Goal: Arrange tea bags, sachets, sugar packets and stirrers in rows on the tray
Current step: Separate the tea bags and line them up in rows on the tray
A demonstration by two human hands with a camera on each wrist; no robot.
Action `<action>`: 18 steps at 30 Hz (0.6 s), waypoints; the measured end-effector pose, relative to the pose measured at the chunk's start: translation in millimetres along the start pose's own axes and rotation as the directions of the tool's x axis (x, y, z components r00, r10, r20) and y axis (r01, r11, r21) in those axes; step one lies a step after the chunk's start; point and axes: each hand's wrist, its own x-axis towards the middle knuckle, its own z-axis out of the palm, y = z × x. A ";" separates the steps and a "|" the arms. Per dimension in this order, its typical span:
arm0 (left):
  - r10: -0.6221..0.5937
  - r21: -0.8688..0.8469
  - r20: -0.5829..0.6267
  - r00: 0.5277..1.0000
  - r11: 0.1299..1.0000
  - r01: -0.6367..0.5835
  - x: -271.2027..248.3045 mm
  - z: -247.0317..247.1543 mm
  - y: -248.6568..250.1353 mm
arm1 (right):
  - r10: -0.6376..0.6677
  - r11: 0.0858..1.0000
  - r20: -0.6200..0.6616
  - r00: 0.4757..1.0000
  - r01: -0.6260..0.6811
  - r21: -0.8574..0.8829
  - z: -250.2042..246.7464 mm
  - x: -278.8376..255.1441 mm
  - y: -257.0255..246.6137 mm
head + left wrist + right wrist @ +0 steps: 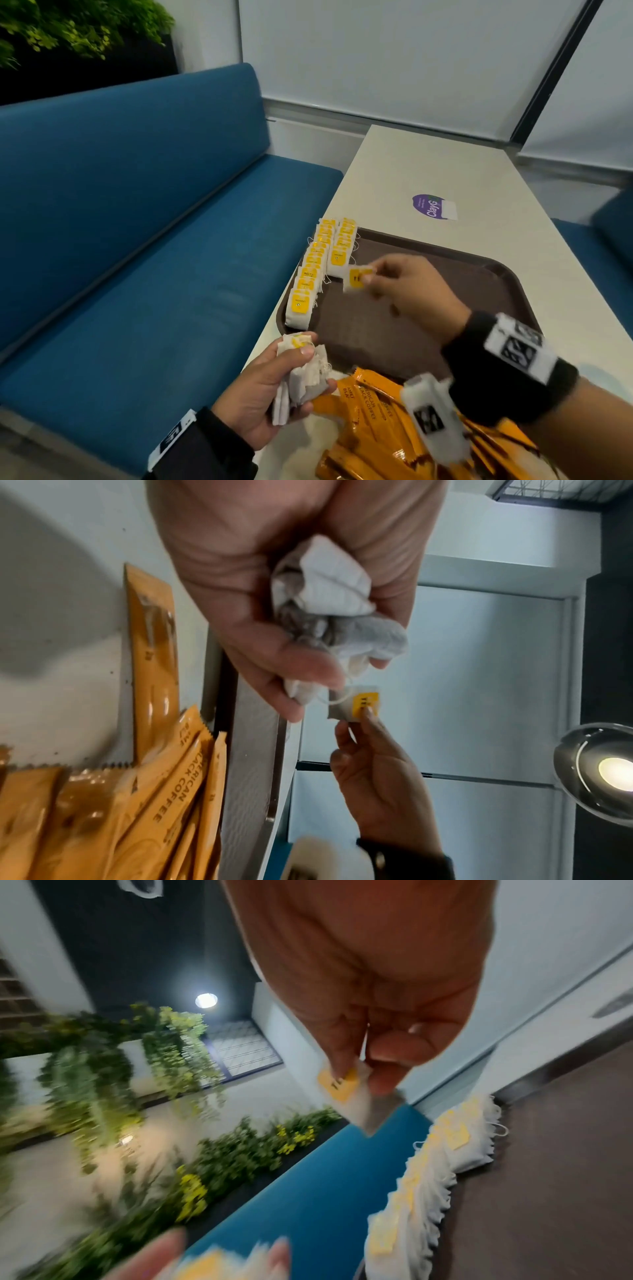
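Head view, centre: I see a brown tray (479,274) lying on the white desk (428,164), with its left edge close to the desk's edge beside a blue bench seat (154,257). The tray holds two rows of tea bags (320,265) along its left side, each bag white with a yellow tag. The left-hand row runs from the tray's upper left corner down to its lower left corner; the second row, just to the right of it, is shorter and ends near mid-frame. The rest of the tray floor shows bare brown.

At the lower centre of the head view a heap of orange coffee sachets (370,411) lies on the desk, just below the tray's near rim; printing on them reads "AMERICAN BLACK COFFEE". A purple sticker (430,205) sits on the desk above the tray.

My right hand (407,291) is over the tray, thumb and forefinger pinching a single tea bag (356,278) by its yellow tag, just below the end of the shorter row; I cannot tell whether it touches the tray. The remaining fingers are curled in.

My left hand (274,390), lower left of centre, is off the tray's near left corner with its fingers curled round a bunch of tea bags (301,370), the thumb pressing on top. In the left wrist view the bunch (329,610) is crumpled in the palm, with a thread trailing from it.
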 end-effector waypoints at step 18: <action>0.032 -0.045 0.029 0.999 0.999 -0.030 7.3 -22.2 -3.6 | 0.462 0.756 0.077 0.884 -0.347 -0.555 42.4 137.6 17.5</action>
